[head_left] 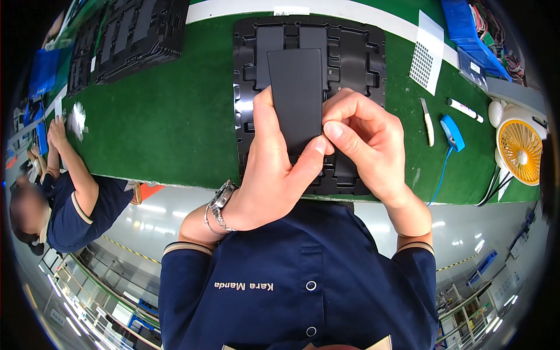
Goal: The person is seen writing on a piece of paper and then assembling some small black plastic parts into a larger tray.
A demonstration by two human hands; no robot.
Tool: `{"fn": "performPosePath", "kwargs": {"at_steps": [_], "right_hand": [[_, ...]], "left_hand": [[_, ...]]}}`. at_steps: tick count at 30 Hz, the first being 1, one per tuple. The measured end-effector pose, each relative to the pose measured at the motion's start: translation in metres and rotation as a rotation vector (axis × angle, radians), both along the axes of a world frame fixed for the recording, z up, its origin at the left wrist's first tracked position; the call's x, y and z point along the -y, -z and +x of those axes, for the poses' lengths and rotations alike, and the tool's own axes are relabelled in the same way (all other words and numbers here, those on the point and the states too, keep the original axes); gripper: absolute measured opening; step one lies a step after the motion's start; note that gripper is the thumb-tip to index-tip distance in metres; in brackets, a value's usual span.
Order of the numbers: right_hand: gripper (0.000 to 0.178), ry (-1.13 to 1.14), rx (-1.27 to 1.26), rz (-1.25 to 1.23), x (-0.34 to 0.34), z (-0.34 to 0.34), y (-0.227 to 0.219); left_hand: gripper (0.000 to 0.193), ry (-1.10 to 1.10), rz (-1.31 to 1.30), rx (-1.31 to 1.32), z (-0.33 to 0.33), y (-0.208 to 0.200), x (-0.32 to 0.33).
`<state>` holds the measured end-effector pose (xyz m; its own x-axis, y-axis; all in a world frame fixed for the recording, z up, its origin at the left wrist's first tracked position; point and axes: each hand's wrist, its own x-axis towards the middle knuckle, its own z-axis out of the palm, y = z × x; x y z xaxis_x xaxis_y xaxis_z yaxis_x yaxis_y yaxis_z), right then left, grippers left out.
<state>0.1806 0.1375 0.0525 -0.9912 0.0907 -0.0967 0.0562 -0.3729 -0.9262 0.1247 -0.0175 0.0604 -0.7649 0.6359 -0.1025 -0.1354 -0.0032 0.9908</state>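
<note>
A flat, dark grey rectangular block [296, 87] is held up in my left hand [265, 169], thumb along its right edge and fingers on the left and behind. My right hand [370, 143] is closed in a pinch at the block's lower right edge, its thumb tip close to my left thumb tip. Whatever the pinch holds is too small or hidden to make out. Beneath both hands lies a black moulded plastic tray [377, 58]. Similar dark flat pieces [269, 41] sit in its recesses, partly covered by the block and my hands.
Stacked black trays [140, 41] stand at the far left of the green table [163, 128]. To the right are a sheet of small dark labels [426, 58], a knife [427, 121], a marker [465, 110], a blue corded object [451, 133] and a fan [521, 150]. A co-worker [87, 192] works at the left.
</note>
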Motion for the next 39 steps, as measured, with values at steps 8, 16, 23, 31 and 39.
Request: {"fn": "performPosePath", "kwargs": {"at_steps": [8,16,23,31,39], "right_hand": [[0.011,0.034,-0.027,0.140,0.002,0.002,0.003],[0.011,0.041,0.049,0.097,-0.004,-0.003,-0.001],[0.013,-0.051,0.050,0.023,-0.007,-0.003,-0.001],[0.023,0.182,-0.065,0.368,-0.010,-0.011,0.006],[0.022,0.114,0.001,0.471,-0.020,-0.013,0.011]], "left_hand": [[0.061,-0.001,-0.081,-0.063,0.000,-0.001,0.002],[0.058,-0.020,0.026,0.101,-0.006,-0.008,0.003],[0.050,-0.071,0.030,0.097,-0.003,-0.004,-0.002],[0.037,0.307,0.568,1.262,-0.015,0.003,0.002],[0.029,0.484,0.640,1.499,-0.010,0.014,0.000]]}}
